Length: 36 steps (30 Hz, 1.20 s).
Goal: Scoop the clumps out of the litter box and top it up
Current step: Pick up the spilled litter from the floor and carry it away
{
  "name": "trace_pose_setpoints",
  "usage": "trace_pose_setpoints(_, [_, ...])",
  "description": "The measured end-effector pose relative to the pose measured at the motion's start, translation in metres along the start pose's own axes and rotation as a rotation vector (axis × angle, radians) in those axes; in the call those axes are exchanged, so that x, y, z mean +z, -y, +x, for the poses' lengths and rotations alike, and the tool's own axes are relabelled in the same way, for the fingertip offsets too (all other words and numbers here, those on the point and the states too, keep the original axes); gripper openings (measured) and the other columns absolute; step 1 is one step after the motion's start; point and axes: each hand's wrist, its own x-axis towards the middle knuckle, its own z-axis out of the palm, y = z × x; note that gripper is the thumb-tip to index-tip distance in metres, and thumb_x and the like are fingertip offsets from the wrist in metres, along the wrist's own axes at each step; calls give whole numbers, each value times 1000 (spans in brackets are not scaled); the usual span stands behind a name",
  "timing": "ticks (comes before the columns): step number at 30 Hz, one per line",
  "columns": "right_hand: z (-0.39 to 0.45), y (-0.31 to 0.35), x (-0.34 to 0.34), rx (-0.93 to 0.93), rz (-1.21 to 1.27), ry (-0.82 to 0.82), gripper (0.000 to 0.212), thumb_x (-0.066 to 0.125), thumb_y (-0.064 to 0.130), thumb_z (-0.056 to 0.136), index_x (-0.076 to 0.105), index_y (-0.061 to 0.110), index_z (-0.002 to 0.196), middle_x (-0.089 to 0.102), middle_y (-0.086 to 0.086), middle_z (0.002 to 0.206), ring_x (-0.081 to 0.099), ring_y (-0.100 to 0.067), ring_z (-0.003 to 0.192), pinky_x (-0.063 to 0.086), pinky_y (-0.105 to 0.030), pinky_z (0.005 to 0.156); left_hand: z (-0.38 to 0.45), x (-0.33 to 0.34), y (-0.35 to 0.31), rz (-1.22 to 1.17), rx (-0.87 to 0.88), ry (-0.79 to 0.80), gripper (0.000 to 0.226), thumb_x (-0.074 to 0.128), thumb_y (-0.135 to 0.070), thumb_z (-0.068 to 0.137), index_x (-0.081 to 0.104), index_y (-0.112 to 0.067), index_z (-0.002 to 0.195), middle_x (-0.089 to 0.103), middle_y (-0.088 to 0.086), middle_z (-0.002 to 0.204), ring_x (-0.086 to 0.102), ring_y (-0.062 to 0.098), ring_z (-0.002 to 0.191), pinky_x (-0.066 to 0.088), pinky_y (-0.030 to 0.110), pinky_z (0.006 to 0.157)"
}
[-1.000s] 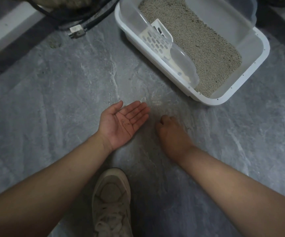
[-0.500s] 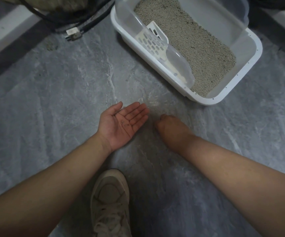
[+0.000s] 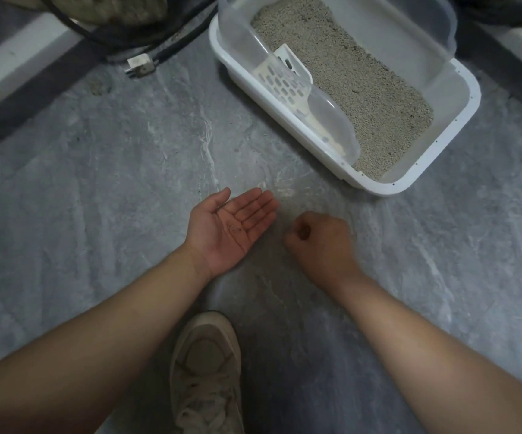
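Observation:
A white litter box (image 3: 460, 120) with a clear plastic rim guard stands on the floor at the upper right, filled with grey-beige litter (image 3: 363, 73). A white slotted scoop (image 3: 284, 79) lies inside along its near-left wall. My left hand (image 3: 231, 230) rests palm up and open just above the floor, short of the box, with a few dark specks on the palm. Beside it on the right, my right hand (image 3: 322, 242) is curled with fingertips drawn to the thumb; nothing visible shows in it.
The floor is grey marbled tile (image 3: 97, 198). A beige sneaker (image 3: 206, 371) sits at the bottom centre between my forearms. Black cables (image 3: 97, 36) and a white plug (image 3: 140, 65) lie at the upper left by a white ledge (image 3: 12, 54).
My right hand has lifted off the floor and turned, its fingers curling in toward the thumb. The left palm stays open in place. The view has shifted slightly.

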Motion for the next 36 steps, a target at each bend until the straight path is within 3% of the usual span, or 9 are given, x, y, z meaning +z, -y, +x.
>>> trace_pose_setpoints(2, [-13,25,-5,33,173,12,14,69,23,80,63,21,67,61,7,61,56,-9,61,42,-23,59,1,1,1,9,-9,10,50,43,-32,100,75,6,105,67,24,126,65,38,119,50,46,104])
trace_pose_setpoints(5, [-23,58,-1,-58,313,74,21,67,24,88,57,22,70,55,12,60,53,-8,57,37,-15,54,1,5,4,32,-48,36,50,43,-34,99,75,4,105,68,22,127,65,36,120,44,45,110])
trace_pose_setpoints(7, [-19,67,6,-116,288,123,18,64,20,91,57,19,75,54,11,63,53,-11,62,36,-21,62,0,8,5,34,-67,69,50,44,-35,99,75,3,105,68,21,127,64,34,122,42,45,111])
trace_pose_setpoints(10, [-9,64,13,-194,154,118,17,59,16,93,64,6,80,66,-11,76,60,-27,74,42,-32,67,-1,8,3,12,-72,84,49,44,-35,100,76,2,103,69,20,124,66,34,119,47,44,104])
trace_pose_setpoints(12, [-9,58,10,-239,183,72,15,62,16,92,67,6,83,67,-8,77,59,-19,68,48,-33,66,-1,7,0,7,-62,74,49,44,-35,99,77,1,100,71,19,121,67,33,117,47,44,105])
trace_pose_setpoints(14, [-10,48,3,-249,214,31,5,64,12,87,67,8,85,62,0,77,51,-8,63,44,-24,63,0,6,-3,20,-44,57,48,45,-36,100,77,0,98,73,17,118,69,31,114,47,43,108])
trace_pose_setpoints(17, [-6,18,-5,-121,38,-63,7,62,10,82,66,9,87,59,-7,83,55,-21,72,45,-36,69,0,5,-5,-16,-4,30,47,47,-33,99,77,2,97,73,20,116,70,33,111,57,44,96])
trace_pose_setpoints(21, [-4,-20,-5,223,-211,84,32,64,27,86,60,5,109,57,-20,108,57,-40,99,45,-39,81,2,2,-5,-49,15,-7,47,46,-32,100,76,4,97,72,22,118,70,36,110,60,46,89])
trace_pose_setpoints(36, [5,-19,28,35,-200,30,12,61,15,87,64,4,87,58,-18,90,59,-39,80,44,-37,66,4,-2,-4,-17,7,-26,48,45,-32,100,76,5,99,71,23,118,69,36,112,60,46,89])
